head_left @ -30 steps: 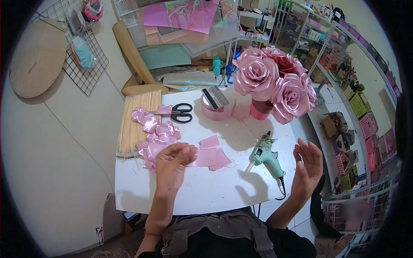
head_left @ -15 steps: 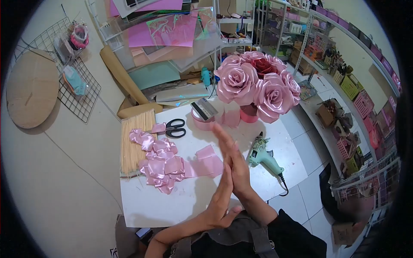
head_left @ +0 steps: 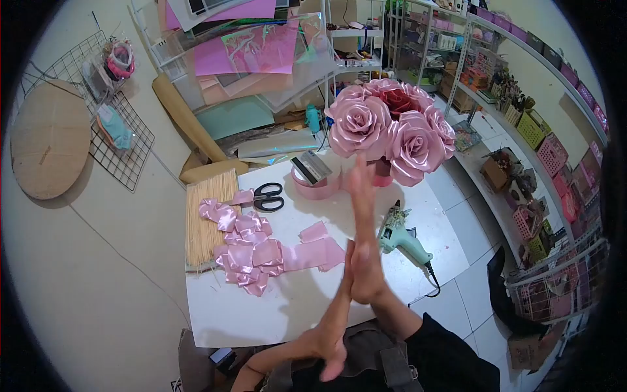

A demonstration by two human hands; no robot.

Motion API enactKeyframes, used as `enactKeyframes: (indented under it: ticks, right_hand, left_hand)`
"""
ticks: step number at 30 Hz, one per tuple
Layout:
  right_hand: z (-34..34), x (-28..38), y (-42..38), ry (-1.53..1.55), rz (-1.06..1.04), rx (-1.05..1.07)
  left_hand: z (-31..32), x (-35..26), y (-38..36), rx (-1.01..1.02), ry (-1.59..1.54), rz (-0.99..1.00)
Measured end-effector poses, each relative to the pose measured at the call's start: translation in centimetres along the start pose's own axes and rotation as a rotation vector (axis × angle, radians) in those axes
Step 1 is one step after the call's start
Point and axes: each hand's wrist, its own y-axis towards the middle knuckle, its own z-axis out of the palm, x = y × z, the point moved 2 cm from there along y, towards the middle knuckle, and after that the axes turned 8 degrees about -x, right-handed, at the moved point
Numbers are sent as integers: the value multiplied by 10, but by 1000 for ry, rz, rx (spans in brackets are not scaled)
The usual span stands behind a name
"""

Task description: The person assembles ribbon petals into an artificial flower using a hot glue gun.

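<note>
My left hand (head_left: 336, 317) is in front of my body, fingers stretched upward and thumb pointing down, holding nothing. Its fingertips touch the heel of my right hand (head_left: 366, 238), which is raised over the table, blurred, with its fingers extended and nothing in them. Left of the hands lie a pink ribbon strip (head_left: 304, 256) and a heap of folded pink satin pieces (head_left: 245, 245). To the right is a mint-green glue gun (head_left: 405, 242). Beyond my right fingertips stands a bouquet of pink satin roses (head_left: 359, 121) with one red rose (head_left: 400, 101).
The white table (head_left: 241, 320) holds black-handled scissors (head_left: 268, 196), a bundle of thin wooden sticks (head_left: 199, 228) and a pink ribbon roll (head_left: 317, 191) with a card on it. Shelves (head_left: 486, 108) with baskets line the right side.
My hands have slid along each other: the right has moved up and away toward the roses, the left down toward my body. The view has shifted slightly.
</note>
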Motion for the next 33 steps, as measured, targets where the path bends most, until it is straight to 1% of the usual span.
enactKeyframes:
  ticks: [1, 3, 5, 7, 8, 9, 11, 12, 13, 15, 17, 18, 19, 20, 22, 23, 25, 26, 27, 28, 29, 30, 31, 33]
  right_hand:
    - [-4, -3, 3, -73, -24, -13]
    - [15, -6, -17, -56, 59, 70]
    - [24, 0, -24, -55, 19, 93]
    - [14, -6, -13, 48, -22, 34]
    - [-1, -7, 0, -272, -51, -38]
    - [-5, -8, 1, -275, -52, -41]
    - [-11, -15, 3, 26, 134, -152]
    - [-14, -17, 1, 176, 230, -204]
    - [-17, -16, 0, 172, 228, -201]
    - [-19, -18, -3, 728, 499, -202]
    - [-21, -19, -3, 744, 484, -231]
    - [-23, -19, -3, 811, 498, -270]
    - [-25, -18, -4, 878, 510, -309]
    - [-28, -16, -5, 878, 510, -311]
    - [-36, -8, -11, 483, 381, -270]
    - [-40, -5, -16, 483, 383, -265]
    - [-43, 3, -25, 52, 278, 34]
    - [-45, 5, -22, -88, 189, 141]
    - [-46, 2, -24, -90, 196, 134]
    - [-47, -6, -26, 46, 328, 124]
    - [-47, -13, -29, 183, 456, 114]
    - [-48, -16, -31, 193, 484, 91]
    - [-50, -20, -32, 190, 487, 90]
    - [-52, -24, -33, 184, 429, 101]
  left_hand:
    - [2, -4, -1, -19, -37, -34]
    - [8, -10, -2, -60, -122, -95]
    - [11, -15, -2, -107, -203, -146]
    - [12, -19, -4, -156, -275, -212]
    - [12, -19, -3, -179, -317, -240]
    - [7, -15, -1, -175, -317, -240]
    - [-3, -4, 4, 84, -936, -198]
    - [-2, -2, 5, 72, -1115, -231]
    - [-2, -2, 6, 75, -1119, -227]
    - [-1, -1, 8, -3, -1356, -349]
    - [-1, -2, 11, -39, -1412, -369]
    - [-2, -2, 12, -75, -1463, -389]
    - [-4, -2, 12, -74, -1464, -391]
    - [-8, -2, 12, -85, -1470, -362]
    - [-14, -1, 13, -98, -1477, -332]
    - [-15, -1, 13, -114, -1473, -302]
    - [-21, 1, 11, -136, -1470, -280]
    - [-23, 5, 9, -94, -1481, -296]
    - [-24, 6, 7, -49, -1490, -315]
    - [-26, 4, 7, -45, -1489, -325]
    - [-26, 2, 7, 20, -1175, -342]
    - [-25, 2, 6, 79, -862, -350]
    - [-22, 1, 7, 80, -864, -352]
    - [-15, 1, 7, 105, -971, -419]
